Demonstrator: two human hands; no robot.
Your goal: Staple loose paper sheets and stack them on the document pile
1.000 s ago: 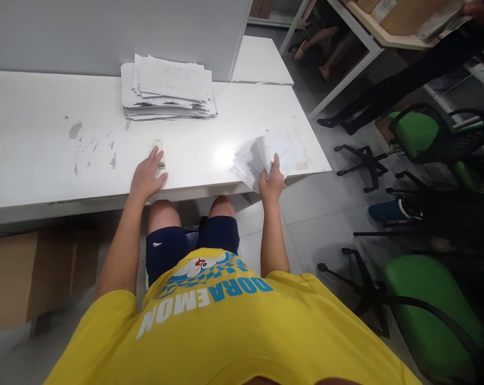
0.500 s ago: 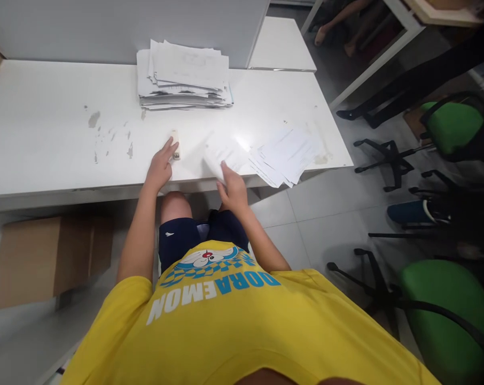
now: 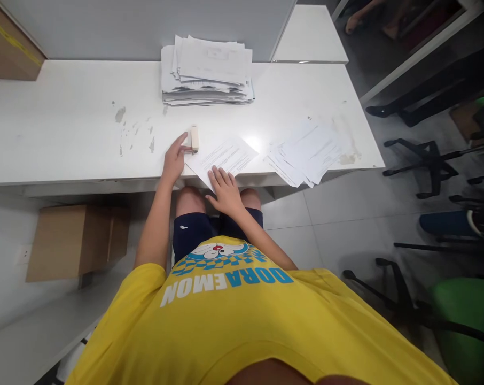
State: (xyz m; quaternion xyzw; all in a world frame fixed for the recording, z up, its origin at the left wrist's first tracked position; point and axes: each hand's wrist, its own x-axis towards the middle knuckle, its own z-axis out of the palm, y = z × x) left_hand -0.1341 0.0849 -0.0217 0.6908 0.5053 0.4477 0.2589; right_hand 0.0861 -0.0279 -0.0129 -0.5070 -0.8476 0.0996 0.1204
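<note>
A printed sheet of paper [image 3: 226, 156] lies at the near edge of the white table [image 3: 65, 139]. My right hand [image 3: 225, 191] rests flat on its near corner, fingers spread. My left hand [image 3: 174, 158] lies on the table just left of the sheet, fingers stretched toward a small white stapler [image 3: 194, 138] and touching it. A loose pile of sheets [image 3: 306, 152] sits to the right, near the table's corner. A tall stack of papers [image 3: 208, 69] stands at the back against the grey partition.
A cardboard box [image 3: 71, 240] sits on the floor under the table at left, another box [image 3: 5, 45] on the table's far left. Office chairs with green seats [image 3: 466, 315] stand on the right. A second white table [image 3: 310, 40] adjoins behind.
My right hand took one sheet from the right-hand pile, slid it left in front of me, and now lies flat on it. My left hand stayed by the stapler.
</note>
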